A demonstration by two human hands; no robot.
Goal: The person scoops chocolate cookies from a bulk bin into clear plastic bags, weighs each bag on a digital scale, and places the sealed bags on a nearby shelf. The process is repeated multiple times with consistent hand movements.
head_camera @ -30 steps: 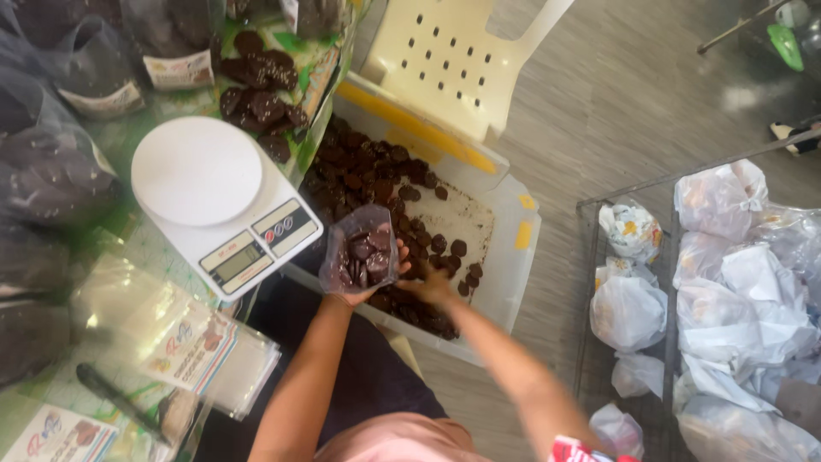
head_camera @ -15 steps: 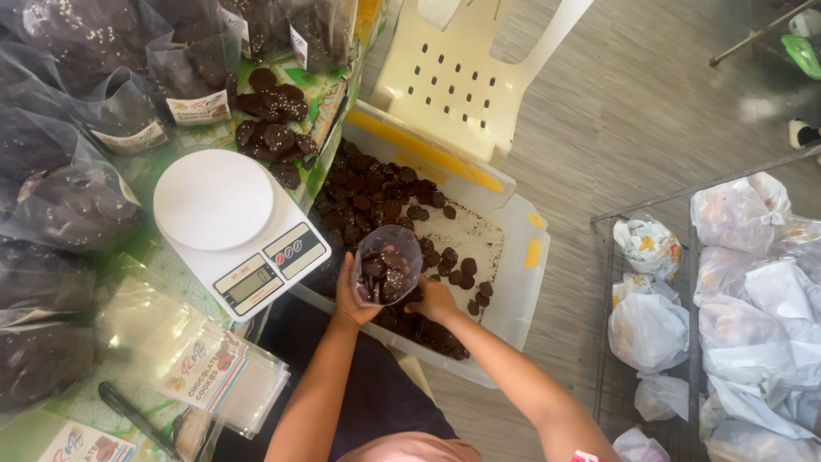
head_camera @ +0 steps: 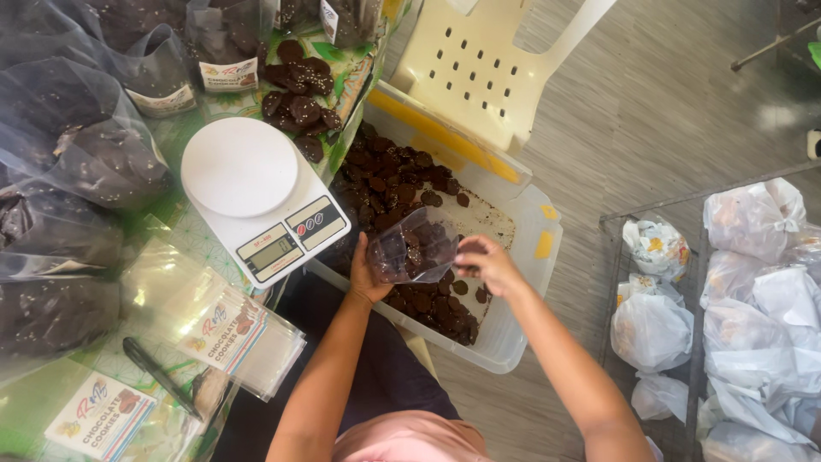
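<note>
Head view, 1 frame. Clear plastic pouch held over the translucent plastic bin, partly filled with dark round cookies, mouth turned toward the right.

Left hand: wrapped around the pouch's lower left side, fingers closed on the film, bearing the load from beneath. Right hand: at the pouch mouth, fingers pinched narrow; cannot tell whether gripping the film edge or a cookie.

Loose cookies heaped in the bin directly below both hands. White kitchen scale on the table just left of the bin, platter bare. Second small pile of cookies on the table beyond the scale. Stack of empty labelled pouches near the table edge, black pen beside it. Filled dark bags along the far left. White plastic chair behind the bin; white tied bags in a wire rack at right.

Handling judgement:
- Pouch film thin, limp, slippery; no shape of its own, likely to sag or fold shut unless mouth held open.
- Contents light but brittle; squeezing likely to crack them.
- Best hold: cupped under the base with 1 hand, rim pinched at 1 edge with the other; no pressure across the middle.
</note>
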